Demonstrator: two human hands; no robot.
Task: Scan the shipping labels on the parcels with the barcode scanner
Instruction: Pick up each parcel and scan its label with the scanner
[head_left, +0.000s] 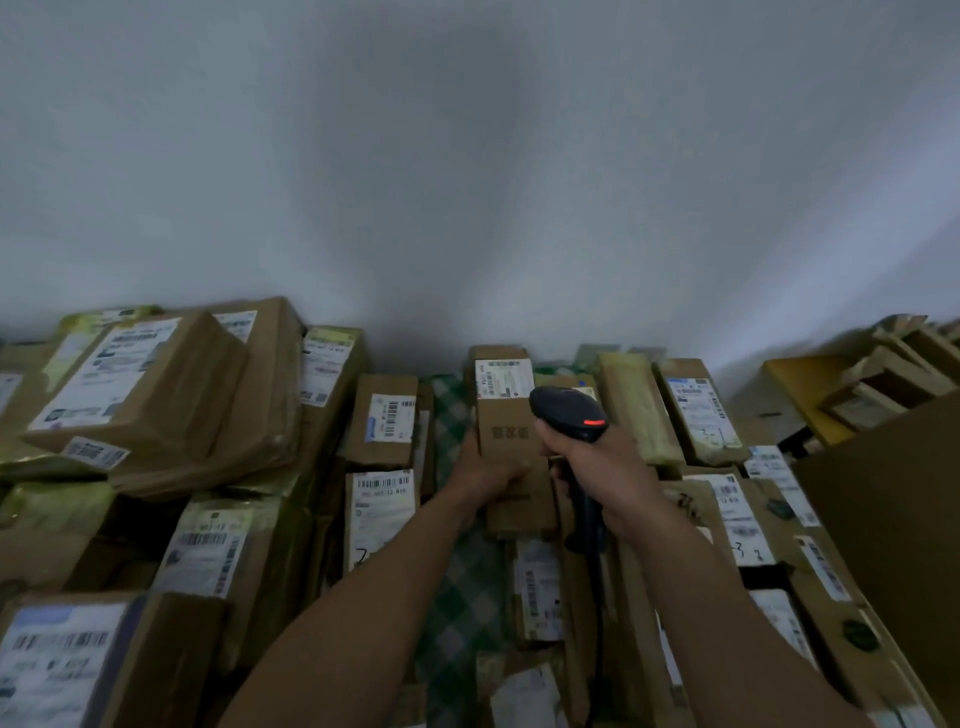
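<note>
Holding scanner (569, 413), parcel (506, 431), checked cloth (457, 613), grey wall (467, 182)

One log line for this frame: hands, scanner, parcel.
left hand: holds parcel | right hand: grips scanner | scanner head by label | red light lit

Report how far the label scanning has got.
Done: no picture evidence of which parcels are scanned. In hand: left hand holds a narrow box, right hand grips the scanner beside its label. Left: possibly the many labelled parcels stacked around.
</note>
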